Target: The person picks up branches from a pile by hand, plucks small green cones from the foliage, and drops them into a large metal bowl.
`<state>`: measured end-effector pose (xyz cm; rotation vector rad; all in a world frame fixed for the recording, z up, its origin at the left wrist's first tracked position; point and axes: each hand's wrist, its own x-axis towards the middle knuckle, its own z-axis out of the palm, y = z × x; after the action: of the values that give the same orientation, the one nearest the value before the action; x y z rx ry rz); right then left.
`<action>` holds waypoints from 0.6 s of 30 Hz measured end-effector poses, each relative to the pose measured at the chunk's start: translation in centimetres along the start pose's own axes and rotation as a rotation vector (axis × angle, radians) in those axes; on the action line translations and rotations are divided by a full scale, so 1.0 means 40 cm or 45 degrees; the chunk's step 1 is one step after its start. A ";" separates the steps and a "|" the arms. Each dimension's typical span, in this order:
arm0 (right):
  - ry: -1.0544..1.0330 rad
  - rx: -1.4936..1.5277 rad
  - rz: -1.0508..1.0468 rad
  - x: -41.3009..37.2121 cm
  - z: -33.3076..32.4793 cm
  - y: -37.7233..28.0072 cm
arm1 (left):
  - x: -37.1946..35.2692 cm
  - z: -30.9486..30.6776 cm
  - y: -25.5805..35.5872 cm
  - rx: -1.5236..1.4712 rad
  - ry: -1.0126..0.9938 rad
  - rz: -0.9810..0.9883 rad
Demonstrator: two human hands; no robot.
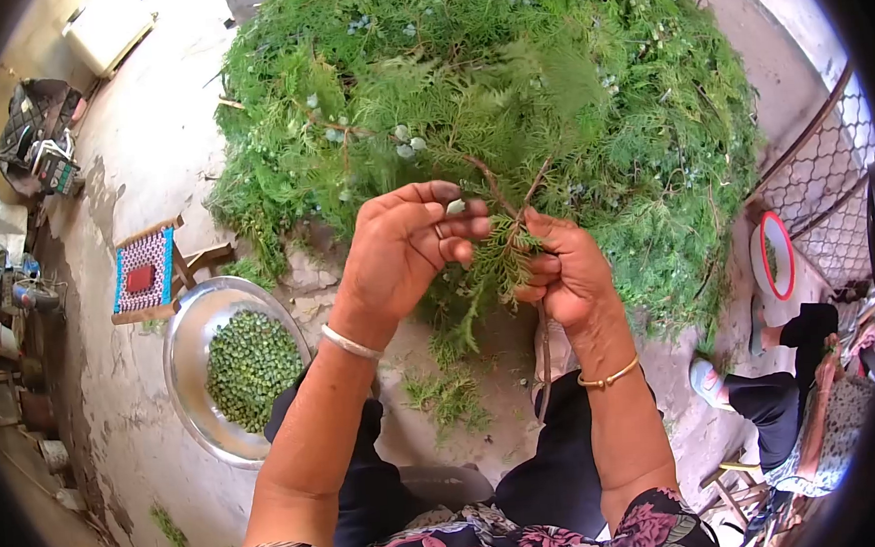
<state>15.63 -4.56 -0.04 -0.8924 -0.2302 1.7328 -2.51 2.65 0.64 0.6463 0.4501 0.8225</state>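
My left hand [410, 237] is bent at the fingers, with one small pale-green cone [456, 207] held at the thumb tip against the fingers. Closed around a conifer branch [492, 182] is my right hand [570, 273]; the branch's brown stem runs up and left, and its lower end hangs below the fist. Feathery green sprigs hang between the two hands. Farther along the branch, a cluster of pale cones [407, 141] shows. Beyond both hands lies a large heap of green conifer cuttings [587, 94].
A metal basin [186, 339] with many green cones stands at the left, beside a woven-seat stool [144, 274]. Loose sprigs [445, 395] lie on the floor between my knees. At the right sits another person [766, 409], near a red-rimmed basket [777, 256] and wire mesh [832, 174].
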 end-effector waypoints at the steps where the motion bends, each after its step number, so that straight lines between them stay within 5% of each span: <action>1: 0.000 0.000 0.002 0.000 0.002 -0.001 | 0.010 -0.023 -0.008 -0.065 -0.004 0.049; 4: -0.039 -0.031 -0.006 -0.010 0.012 -0.004 | 0.016 -0.037 -0.018 -0.100 0.099 0.103; 7: -0.006 -0.083 0.068 -0.010 0.019 0.000 | 0.026 -0.022 -0.011 -0.268 0.511 0.194; 8: -0.083 -0.085 0.080 -0.004 0.009 0.006 | 0.031 -0.041 -0.007 -0.267 0.518 0.199; 10: -0.159 -0.086 0.096 -0.001 0.005 0.011 | 0.039 -0.093 -0.005 -0.623 0.048 0.055; 18: -0.017 -0.058 0.116 -0.021 0.011 0.018 | 0.033 -0.063 -0.003 -0.304 0.164 0.028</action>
<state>14.87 -5.43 0.23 -0.9373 -0.2416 1.8246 -3.16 4.50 -1.42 0.3790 0.4531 0.9258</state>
